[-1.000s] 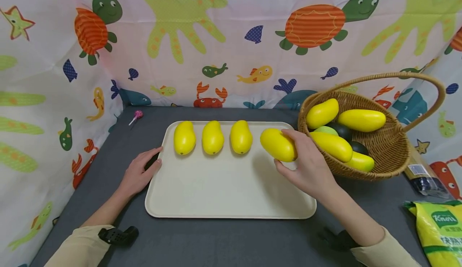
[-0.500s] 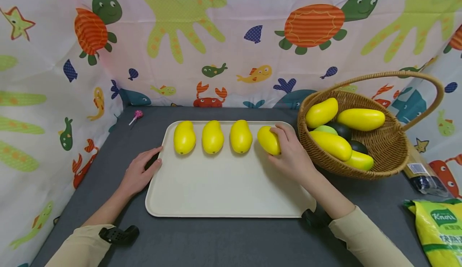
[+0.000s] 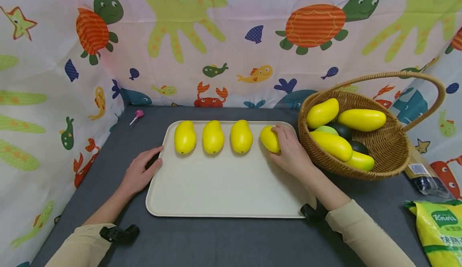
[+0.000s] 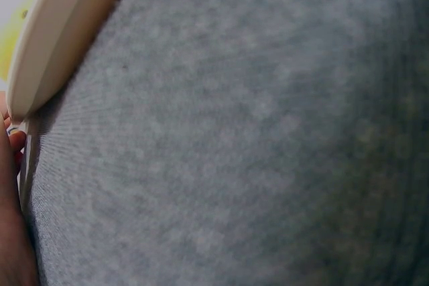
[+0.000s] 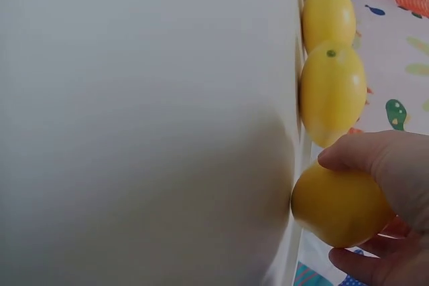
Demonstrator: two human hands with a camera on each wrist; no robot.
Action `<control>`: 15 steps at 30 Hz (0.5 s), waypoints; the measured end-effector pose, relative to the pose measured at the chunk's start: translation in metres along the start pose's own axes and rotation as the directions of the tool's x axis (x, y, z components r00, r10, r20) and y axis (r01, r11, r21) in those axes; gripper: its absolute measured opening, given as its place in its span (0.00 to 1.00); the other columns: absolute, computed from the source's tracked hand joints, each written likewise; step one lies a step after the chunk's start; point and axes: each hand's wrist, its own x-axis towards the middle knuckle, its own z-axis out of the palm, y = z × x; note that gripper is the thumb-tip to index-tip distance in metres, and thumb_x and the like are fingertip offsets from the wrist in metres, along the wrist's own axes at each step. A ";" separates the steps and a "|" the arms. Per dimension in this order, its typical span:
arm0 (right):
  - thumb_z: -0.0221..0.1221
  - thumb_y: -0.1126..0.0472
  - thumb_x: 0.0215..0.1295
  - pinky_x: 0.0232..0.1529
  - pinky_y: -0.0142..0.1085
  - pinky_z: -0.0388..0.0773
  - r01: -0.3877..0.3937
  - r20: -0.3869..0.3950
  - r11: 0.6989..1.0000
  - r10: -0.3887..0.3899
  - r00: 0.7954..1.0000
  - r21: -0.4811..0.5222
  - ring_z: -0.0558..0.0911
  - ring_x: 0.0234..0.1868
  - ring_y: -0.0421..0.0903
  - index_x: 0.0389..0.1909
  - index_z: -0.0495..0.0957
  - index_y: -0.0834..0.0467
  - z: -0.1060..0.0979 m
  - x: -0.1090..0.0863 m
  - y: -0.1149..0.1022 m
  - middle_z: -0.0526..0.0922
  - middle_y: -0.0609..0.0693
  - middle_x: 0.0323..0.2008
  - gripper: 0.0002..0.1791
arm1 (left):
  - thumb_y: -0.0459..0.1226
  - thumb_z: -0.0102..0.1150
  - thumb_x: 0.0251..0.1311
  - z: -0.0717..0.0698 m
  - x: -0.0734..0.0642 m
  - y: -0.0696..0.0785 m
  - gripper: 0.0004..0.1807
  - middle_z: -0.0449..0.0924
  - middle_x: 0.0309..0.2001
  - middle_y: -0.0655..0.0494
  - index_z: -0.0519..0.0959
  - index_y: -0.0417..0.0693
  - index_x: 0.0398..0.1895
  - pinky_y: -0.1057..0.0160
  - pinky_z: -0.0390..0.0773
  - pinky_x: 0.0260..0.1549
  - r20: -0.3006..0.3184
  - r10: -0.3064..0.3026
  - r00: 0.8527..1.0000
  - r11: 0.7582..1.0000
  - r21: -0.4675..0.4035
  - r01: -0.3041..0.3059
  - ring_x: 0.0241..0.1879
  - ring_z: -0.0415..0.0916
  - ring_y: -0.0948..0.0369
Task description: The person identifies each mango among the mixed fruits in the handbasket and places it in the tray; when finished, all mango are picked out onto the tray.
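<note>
In the head view my right hand (image 3: 291,151) holds a yellow mango (image 3: 269,140) at the back right of the cream tray (image 3: 223,187). The right wrist view shows the thumb on one side of this mango (image 5: 338,202) and fingers on the other; it sits at the tray surface. To its left stand a mango (image 3: 241,136), another mango (image 3: 213,137) and a leftmost mango (image 3: 185,137), in a row along the back rim. My left hand (image 3: 138,173) rests at the tray's left edge, fingers extended and touching the rim. The left wrist view shows mostly grey cloth.
A wicker basket (image 3: 393,150) at the right holds several yellow fruits, a green one and dark ones. A yellow Knorr bag (image 3: 438,229) and a brown packet (image 3: 424,174) lie at the far right. Behind the tray's left corner is a pink lollipop (image 3: 138,114).
My right hand has moved left and lowered the mango onto the tray, turning it more lengthwise, beside the row. It barely moves in the last half second. The left hand stays put.
</note>
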 end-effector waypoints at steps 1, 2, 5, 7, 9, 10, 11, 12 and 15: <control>0.73 0.64 0.50 0.65 0.53 0.64 0.005 -0.002 1.000 -0.005 1.000 0.001 0.66 0.63 0.59 0.64 0.62 0.66 0.001 0.000 0.001 0.65 0.63 0.63 0.42 | 0.45 0.51 0.72 0.000 0.000 0.000 0.26 0.69 0.65 0.41 0.68 0.49 0.70 0.35 0.60 0.59 0.001 0.000 1.000 1.000 -0.001 0.000 0.65 0.62 0.42; 0.73 0.64 0.50 0.65 0.53 0.63 0.009 -0.004 1.000 -0.009 1.000 0.003 0.66 0.63 0.59 0.64 0.62 0.66 0.001 0.000 0.002 0.65 0.63 0.63 0.42 | 0.45 0.51 0.72 0.000 0.000 0.000 0.26 0.69 0.65 0.41 0.68 0.49 0.70 0.35 0.60 0.59 0.001 0.000 1.000 1.000 -0.001 0.000 0.65 0.62 0.42; 0.73 0.65 0.50 0.65 0.53 0.63 0.022 -0.009 1.000 -0.022 1.000 0.002 0.66 0.62 0.59 0.63 0.62 0.66 0.003 0.001 0.004 0.65 0.63 0.61 0.41 | 0.45 0.51 0.72 0.000 0.000 0.001 0.26 0.69 0.65 0.41 0.68 0.49 0.70 0.35 0.60 0.60 0.004 -0.003 1.000 1.000 -0.003 0.003 0.65 0.62 0.42; 0.73 0.65 0.50 0.64 0.53 0.63 0.024 -0.008 1.000 -0.024 1.000 0.000 0.66 0.61 0.58 0.63 0.62 0.65 0.004 0.001 0.005 0.66 0.63 0.60 0.41 | 0.46 0.51 0.72 0.000 0.000 0.001 0.26 0.69 0.66 0.42 0.68 0.49 0.70 0.35 0.60 0.60 0.006 -0.007 1.000 1.000 -0.005 0.007 0.65 0.62 0.42; 0.73 0.65 0.50 0.64 0.53 0.64 0.022 -0.007 1.000 -0.022 1.000 0.006 0.67 0.60 0.58 0.63 0.62 0.65 0.004 0.000 0.005 0.67 0.62 0.60 0.40 | 0.46 0.51 0.72 0.000 0.000 0.001 0.26 0.69 0.66 0.42 0.68 0.50 0.70 0.36 0.60 0.60 0.006 -0.011 1.000 1.000 -0.006 0.011 0.65 0.62 0.42; 0.73 0.65 0.50 0.63 0.53 0.64 0.019 -0.004 1.000 -0.019 1.000 0.012 0.67 0.59 0.58 0.63 0.62 0.64 0.004 0.000 0.006 0.67 0.62 0.59 0.40 | 0.46 0.51 0.72 0.000 0.000 0.001 0.26 0.69 0.66 0.42 0.68 0.50 0.70 0.36 0.60 0.60 0.007 -0.013 1.000 1.000 -0.006 0.013 0.65 0.62 0.42; 0.73 0.64 0.50 0.63 0.52 0.65 0.015 0.000 1.000 -0.015 1.000 0.019 0.67 0.59 0.58 0.63 0.62 0.64 0.004 -0.001 0.006 0.67 0.62 0.59 0.41 | 0.46 0.51 0.72 0.000 0.000 0.002 0.26 0.69 0.66 0.42 0.68 0.50 0.70 0.36 0.60 0.60 0.008 -0.015 1.000 1.000 -0.007 0.015 0.65 0.62 0.43; 0.73 0.64 0.50 0.62 0.53 0.65 0.010 0.004 1.000 -0.010 1.000 0.027 0.67 0.58 0.58 0.63 0.62 0.64 0.004 -0.001 0.006 0.67 0.62 0.59 0.41 | 0.46 0.51 0.72 0.000 0.000 0.001 0.26 0.69 0.66 0.42 0.68 0.50 0.70 0.36 0.60 0.60 0.007 -0.015 1.000 1.000 -0.006 0.015 0.65 0.62 0.42; 0.74 0.61 0.49 0.61 0.53 0.67 -0.001 0.020 0.999 0.000 1.000 0.051 0.68 0.58 0.58 0.63 0.62 0.64 0.004 -0.003 0.006 0.67 0.62 0.59 0.42 | 0.46 0.51 0.72 0.000 0.000 0.001 0.26 0.69 0.66 0.42 0.68 0.50 0.70 0.36 0.60 0.60 0.005 -0.012 1.000 1.000 -0.004 0.013 0.65 0.62 0.42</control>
